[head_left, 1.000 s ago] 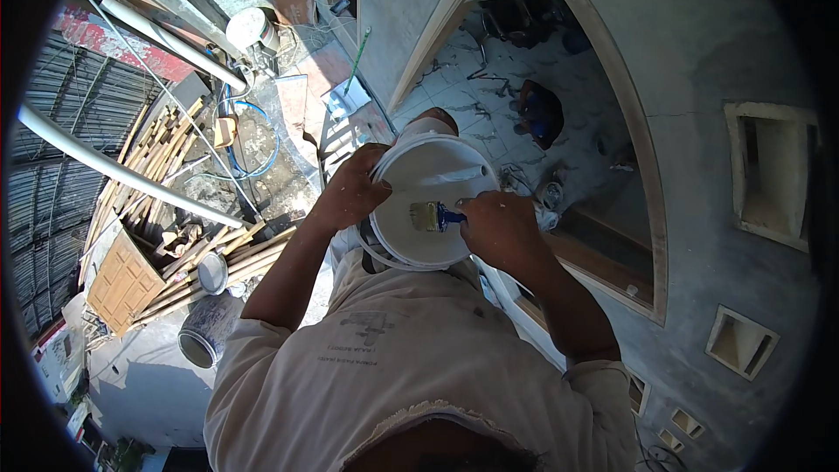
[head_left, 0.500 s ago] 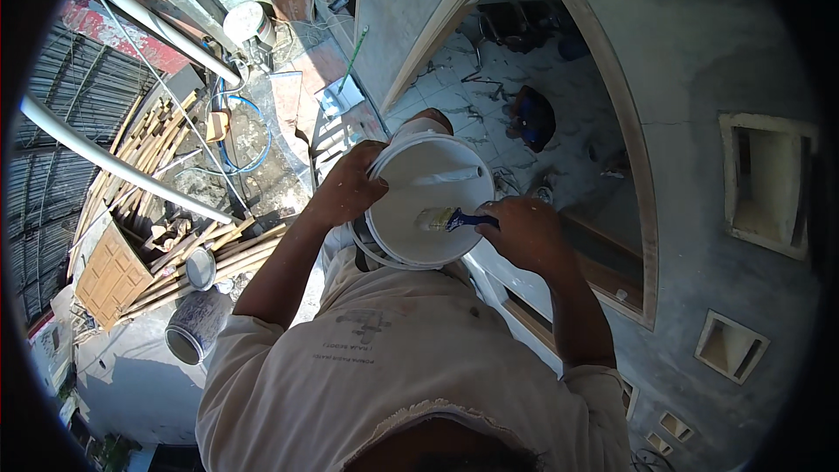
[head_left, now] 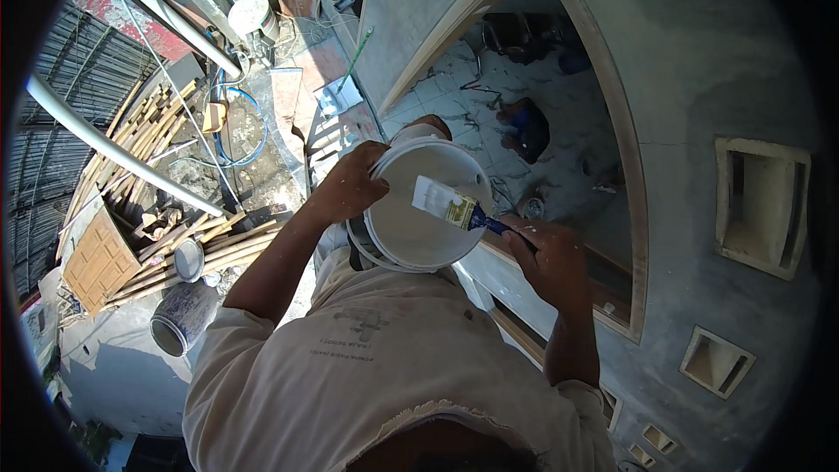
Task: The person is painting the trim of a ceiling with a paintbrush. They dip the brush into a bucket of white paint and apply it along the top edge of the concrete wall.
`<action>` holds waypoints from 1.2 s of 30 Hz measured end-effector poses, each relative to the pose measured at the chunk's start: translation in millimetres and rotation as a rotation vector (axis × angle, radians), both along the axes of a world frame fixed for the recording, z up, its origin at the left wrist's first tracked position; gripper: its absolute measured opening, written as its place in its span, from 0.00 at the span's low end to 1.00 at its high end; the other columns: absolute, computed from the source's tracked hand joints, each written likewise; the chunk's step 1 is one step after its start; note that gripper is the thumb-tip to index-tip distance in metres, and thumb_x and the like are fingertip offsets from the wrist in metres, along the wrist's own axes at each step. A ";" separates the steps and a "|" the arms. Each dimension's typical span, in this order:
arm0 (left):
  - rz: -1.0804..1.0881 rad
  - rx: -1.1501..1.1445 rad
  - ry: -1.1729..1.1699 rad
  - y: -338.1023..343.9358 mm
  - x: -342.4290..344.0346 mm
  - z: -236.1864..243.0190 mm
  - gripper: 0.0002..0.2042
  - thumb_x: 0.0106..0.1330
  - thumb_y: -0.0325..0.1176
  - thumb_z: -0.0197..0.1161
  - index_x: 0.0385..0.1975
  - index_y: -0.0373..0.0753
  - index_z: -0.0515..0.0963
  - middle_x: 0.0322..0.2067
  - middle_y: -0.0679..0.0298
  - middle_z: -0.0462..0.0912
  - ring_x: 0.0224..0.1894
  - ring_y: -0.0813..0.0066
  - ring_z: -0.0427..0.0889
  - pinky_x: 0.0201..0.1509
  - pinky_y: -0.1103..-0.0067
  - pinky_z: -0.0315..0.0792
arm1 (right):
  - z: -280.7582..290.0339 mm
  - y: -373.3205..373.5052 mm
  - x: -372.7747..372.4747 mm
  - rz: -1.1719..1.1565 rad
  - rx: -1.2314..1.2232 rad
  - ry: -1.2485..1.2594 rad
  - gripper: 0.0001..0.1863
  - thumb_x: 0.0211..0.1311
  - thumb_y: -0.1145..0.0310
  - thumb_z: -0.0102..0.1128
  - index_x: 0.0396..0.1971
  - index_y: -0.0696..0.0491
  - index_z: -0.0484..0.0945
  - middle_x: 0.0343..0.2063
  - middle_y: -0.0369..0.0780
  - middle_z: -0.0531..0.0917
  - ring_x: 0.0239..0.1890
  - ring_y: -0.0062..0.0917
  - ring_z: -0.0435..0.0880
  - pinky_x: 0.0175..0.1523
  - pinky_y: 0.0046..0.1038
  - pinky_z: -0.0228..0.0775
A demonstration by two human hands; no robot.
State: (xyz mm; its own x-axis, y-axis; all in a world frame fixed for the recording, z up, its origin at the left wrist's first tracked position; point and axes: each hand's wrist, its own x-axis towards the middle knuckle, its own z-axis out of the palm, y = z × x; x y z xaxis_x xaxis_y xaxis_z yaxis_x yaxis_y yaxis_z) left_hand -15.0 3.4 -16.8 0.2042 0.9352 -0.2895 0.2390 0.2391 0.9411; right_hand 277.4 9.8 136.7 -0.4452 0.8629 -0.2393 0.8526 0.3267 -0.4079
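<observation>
My left hand (head_left: pixel 352 183) is closed on the left rim of a white bucket (head_left: pixel 391 240), its thumb hooked over the edge. Whitish paint (head_left: pixel 419 240) coats the inside of the bucket; how deep it lies I cannot tell. In my right hand (head_left: pixel 546 258) is a paintbrush (head_left: pixel 454 210) with a dark blue handle, gripped near the handle's end. Its bristles are covered in white and point left over the bucket's opening. Part of the bucket's outside is hidden behind my left hand.
Right of me rises a grey wall (head_left: pixel 690 61) with square vent openings (head_left: pixel 760 210). Through a wooden-framed opening, a person (head_left: pixel 527 129) crouches on a tiled floor below. To the left lie bamboo poles (head_left: pixel 236 253), a white pipe (head_left: pixel 114 153), a dirty bucket (head_left: pixel 179 323) and a blue hose (head_left: pixel 262 127).
The paintbrush has come up out of the bucket's interior, its bristles now white and raised over the opening. My right hand has shifted right and slightly down; my left hand keeps its hold.
</observation>
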 end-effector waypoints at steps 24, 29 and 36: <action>-0.005 0.005 -0.012 4.0 1.2 -4.6 0.26 0.53 0.28 0.63 0.55 0.28 0.75 0.54 0.45 0.76 0.58 0.51 0.77 0.64 0.70 0.69 | -29.1 3.3 9.9 0.237 0.143 -0.209 0.13 0.62 0.62 0.64 0.44 0.48 0.86 0.20 0.37 0.82 0.23 0.31 0.83 0.28 0.34 0.72; -0.002 -0.029 0.002 7.9 0.6 -3.9 0.26 0.53 0.29 0.64 0.56 0.29 0.75 0.54 0.46 0.76 0.57 0.54 0.78 0.63 0.71 0.70 | -37.9 8.3 29.7 0.074 -0.047 0.012 0.13 0.63 0.60 0.64 0.40 0.52 0.87 0.23 0.43 0.84 0.24 0.33 0.83 0.30 0.34 0.73; 0.006 -0.046 -0.015 6.5 0.9 -10.2 0.27 0.53 0.29 0.65 0.56 0.29 0.75 0.53 0.46 0.78 0.55 0.55 0.80 0.60 0.71 0.72 | -52.6 6.1 47.5 -0.135 -0.601 0.211 0.18 0.65 0.56 0.64 0.38 0.57 0.86 0.21 0.41 0.81 0.23 0.22 0.74 0.31 0.29 0.66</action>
State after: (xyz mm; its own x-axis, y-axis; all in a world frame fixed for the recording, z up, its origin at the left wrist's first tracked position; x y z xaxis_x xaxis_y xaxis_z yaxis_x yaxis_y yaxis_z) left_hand -14.1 9.9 -27.0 0.2027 0.9223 -0.3290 0.2236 0.2835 0.9325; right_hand 324.9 15.9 84.2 -0.4323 0.6574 -0.6172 0.7518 -0.1151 -0.6493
